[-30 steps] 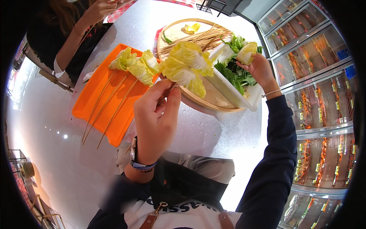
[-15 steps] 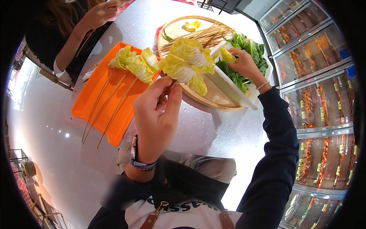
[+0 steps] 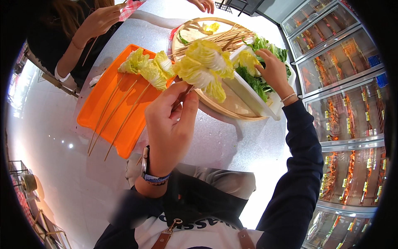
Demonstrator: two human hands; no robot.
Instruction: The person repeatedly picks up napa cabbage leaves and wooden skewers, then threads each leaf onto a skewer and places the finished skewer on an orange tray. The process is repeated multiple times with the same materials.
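Note:
My left hand (image 3: pixel 172 124) is closed in a pinch below a bunch of yellow-green cabbage leaves (image 3: pixel 205 68), held up in front of the table; a thin stick shows at the fingertips. Over the white container (image 3: pixel 259 97), my right hand (image 3: pixel 274 74) pinches a loose yellow cabbage leaf (image 3: pixel 248 62). Darker green leaves (image 3: pixel 260 85) lie in that container below the hand. To the left, an orange tray (image 3: pixel 99 103) holds several wooden skewers (image 3: pixel 110 120) with cabbage leaves (image 3: pixel 153 70) threaded on their far ends.
A round bamboo tray (image 3: pixel 236 110) carries a pile of bare sticks (image 3: pixel 219 41) and a small leaf scrap (image 3: pixel 211 27). Another person's hand (image 3: pixel 99 20) holds a stick at the upper left; a further hand (image 3: pixel 203 5) shows at the top. Glass-door cabinets (image 3: pixel 348 103) with skewers line the right.
My right hand has shifted slightly right, and more of the yellow leaf now shows in its fingers. My left hand has barely moved. Another person's hand has appeared at the top edge.

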